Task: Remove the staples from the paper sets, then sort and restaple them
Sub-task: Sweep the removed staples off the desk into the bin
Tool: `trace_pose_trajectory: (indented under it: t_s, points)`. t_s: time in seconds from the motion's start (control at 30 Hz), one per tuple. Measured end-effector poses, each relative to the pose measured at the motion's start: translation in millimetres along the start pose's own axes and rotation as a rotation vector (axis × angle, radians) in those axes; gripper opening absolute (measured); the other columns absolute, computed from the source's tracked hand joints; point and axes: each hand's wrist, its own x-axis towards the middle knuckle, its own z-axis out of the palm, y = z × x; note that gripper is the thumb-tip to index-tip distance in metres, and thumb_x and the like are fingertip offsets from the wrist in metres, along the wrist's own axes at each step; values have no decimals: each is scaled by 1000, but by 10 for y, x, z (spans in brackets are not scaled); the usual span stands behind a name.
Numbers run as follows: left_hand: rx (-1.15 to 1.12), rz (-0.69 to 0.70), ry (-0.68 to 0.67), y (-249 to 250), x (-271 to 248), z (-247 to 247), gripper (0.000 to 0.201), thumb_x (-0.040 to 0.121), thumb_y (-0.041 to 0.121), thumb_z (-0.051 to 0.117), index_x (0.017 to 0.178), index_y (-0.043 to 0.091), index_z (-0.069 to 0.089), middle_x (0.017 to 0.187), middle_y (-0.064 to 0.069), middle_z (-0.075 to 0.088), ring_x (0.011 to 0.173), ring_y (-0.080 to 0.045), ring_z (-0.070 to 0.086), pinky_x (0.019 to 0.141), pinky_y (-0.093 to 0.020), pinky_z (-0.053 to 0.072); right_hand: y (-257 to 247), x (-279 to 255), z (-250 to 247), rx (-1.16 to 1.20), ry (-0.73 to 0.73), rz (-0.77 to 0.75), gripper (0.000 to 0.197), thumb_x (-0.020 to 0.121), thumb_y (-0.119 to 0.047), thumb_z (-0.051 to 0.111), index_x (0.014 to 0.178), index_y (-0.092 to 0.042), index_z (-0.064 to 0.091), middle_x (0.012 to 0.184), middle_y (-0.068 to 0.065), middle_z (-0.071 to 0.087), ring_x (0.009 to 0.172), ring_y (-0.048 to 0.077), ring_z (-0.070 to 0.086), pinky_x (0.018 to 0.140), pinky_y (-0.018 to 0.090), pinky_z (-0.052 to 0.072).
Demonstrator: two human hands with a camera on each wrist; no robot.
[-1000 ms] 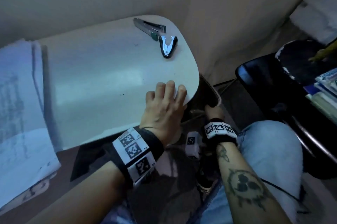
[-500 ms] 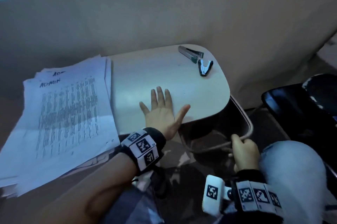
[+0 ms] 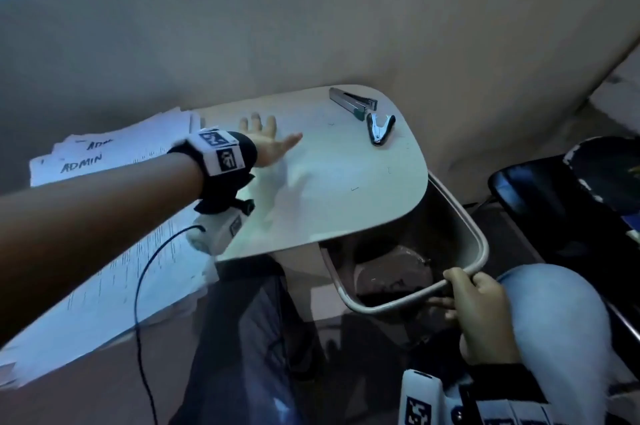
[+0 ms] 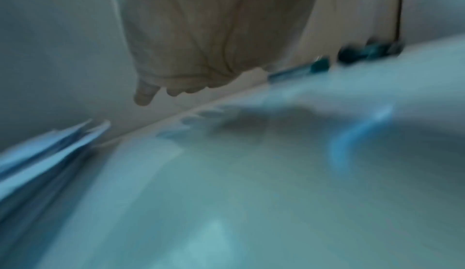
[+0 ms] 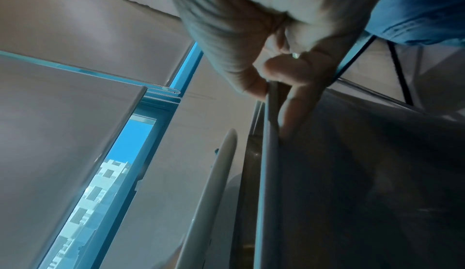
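Observation:
A stack of printed paper sets [image 3: 104, 251], the top ones marked ADMIN, lies left of a small white table [image 3: 346, 182]. A silver stapler [image 3: 351, 102] and a black staple remover [image 3: 379, 128] rest at the table's far right corner. My left hand [image 3: 266, 137] is stretched out flat over the table's far left part, fingers straight, holding nothing; the left wrist view is blurred and shows the fingers [image 4: 146, 96] above the tabletop. My right hand [image 3: 474, 293] grips the rim of a beige waste bin [image 3: 481, 244] under the table's right edge; its fingers [image 5: 289, 78] curl round the rim.
A beige curtain hangs behind the table. A dark chair [image 3: 554, 203] stands at the right. My knee in light jeans [image 3: 561, 320] is beside the bin. A black cable [image 3: 142, 286] runs from the wrist camera across the papers.
My left hand has slid from the table's near edge to its far left part. The right hand has pulled the bin out from under the table toward me.

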Motion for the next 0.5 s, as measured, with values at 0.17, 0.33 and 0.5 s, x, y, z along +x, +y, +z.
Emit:
trace_pose_trajectory:
  t_s: [0.17, 0.33, 0.5]
  points:
    - [-21, -52, 43, -69, 401, 62, 83, 89, 67, 20, 148, 17, -11, 155, -9, -19, 143, -29, -16, 115, -48, -7, 77, 13, -53, 148, -48, 81, 28, 91, -1, 48, 66, -9, 39, 60, 10, 43, 33, 6, 53, 29, 12, 23]
    - [-24, 28, -69, 116, 551, -1, 88, 81, 76, 14, 148, 24, -9, 155, -3, -21, 141, -31, -19, 112, -54, -12, 142, 55, -64, 168, -82, 122, 26, 91, -2, 48, 68, -11, 40, 62, 10, 46, 34, 6, 53, 29, 13, 24]
    - [151, 299, -87, 346, 615, -35, 78, 89, 66, 13, 146, 21, -16, 152, 3, -27, 141, -16, -21, 113, -55, -8, 174, 112, -47, 110, -86, 110, 25, 90, -2, 50, 69, -9, 41, 61, 10, 43, 34, 6, 52, 30, 14, 25]
